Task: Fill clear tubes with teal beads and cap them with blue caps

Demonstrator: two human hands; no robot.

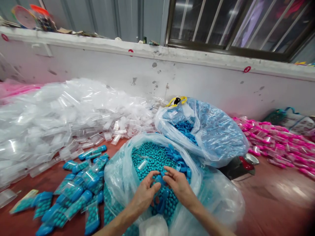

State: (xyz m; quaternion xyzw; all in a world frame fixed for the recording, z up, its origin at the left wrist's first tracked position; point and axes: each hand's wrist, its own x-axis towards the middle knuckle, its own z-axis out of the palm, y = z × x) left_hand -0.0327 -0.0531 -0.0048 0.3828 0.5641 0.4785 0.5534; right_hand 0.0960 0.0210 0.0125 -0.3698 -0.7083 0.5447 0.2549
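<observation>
Both my hands are over an open plastic bag (118, 157) full of teal beads (150, 152). My left hand (145, 190) curves in from the left, thumb and index finger apart. Opposite it, my right hand (179, 185) reaches in with bent, spread fingers. A blue plastic cap (159, 180) shows between the two sets of fingertips; whether it is gripped or lies on the pile is unclear. More blue caps (180, 165) rest on the beads at the bag's right side. One small clear pouch (142, 164) lies on the beads behind my left hand.
Filled, blue-capped bead pouches (78, 193) lie on the red table (278, 203) at left. Behind them rises a heap of clear empty pouches (73, 111). A second bag (216, 131) holds blue caps. Pink items (273, 141) and a metal-lidded jar (251, 159) are at right.
</observation>
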